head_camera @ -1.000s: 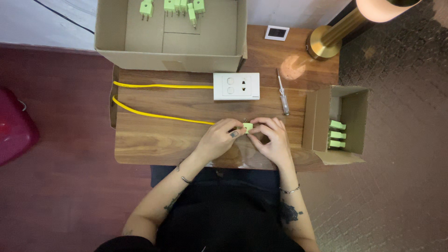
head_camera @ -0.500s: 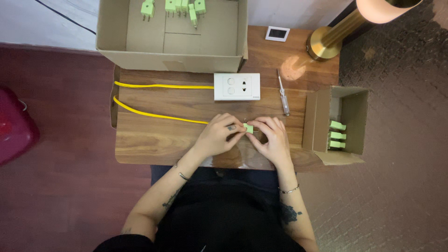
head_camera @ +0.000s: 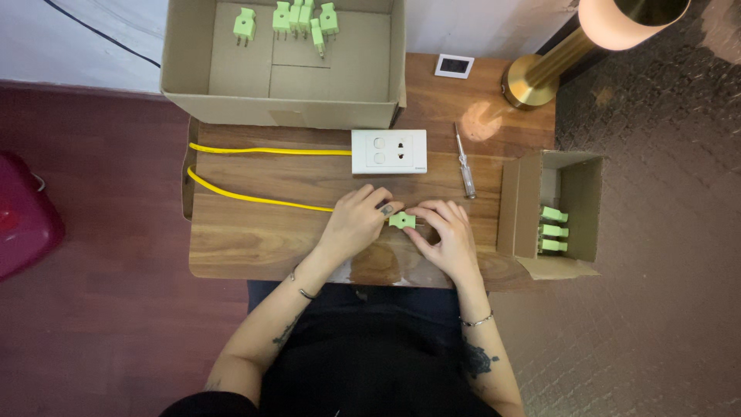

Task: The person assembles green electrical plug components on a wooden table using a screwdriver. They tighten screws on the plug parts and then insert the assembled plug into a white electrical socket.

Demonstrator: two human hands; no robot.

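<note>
**Both hands close on a green plug at the bench's front edge**

You sit at a small wooden bench [head_camera: 255, 239], seen from above, with your left hand [head_camera: 351, 224] and right hand [head_camera: 446, 235] meeting near the middle of it. Between them is a light green plug [head_camera: 401, 221], pinched from both sides: the fingers of your left hand curl narrow around its left end, and the fingers of your right hand hold its right end. A yellow cable [head_camera: 255, 199] runs in from the left across the wood and disappears under your left hand, right beside the plug; whether it is joined to the plug cannot be told.

Just beyond your hands lies a white socket plate [head_camera: 388, 150], with a second stretch of the cable reaching its left side. A screwdriver [head_camera: 464, 164] lies to the right of the plate, apart from your right hand. A large open cardboard box [head_camera: 282, 104] at the far edge holds several more green plugs [head_camera: 297, 17]. A smaller cardboard box [head_camera: 575, 208] at the right end holds three others [head_camera: 553, 229]. A brass lamp [head_camera: 532, 77] stands at the far right corner.
</note>
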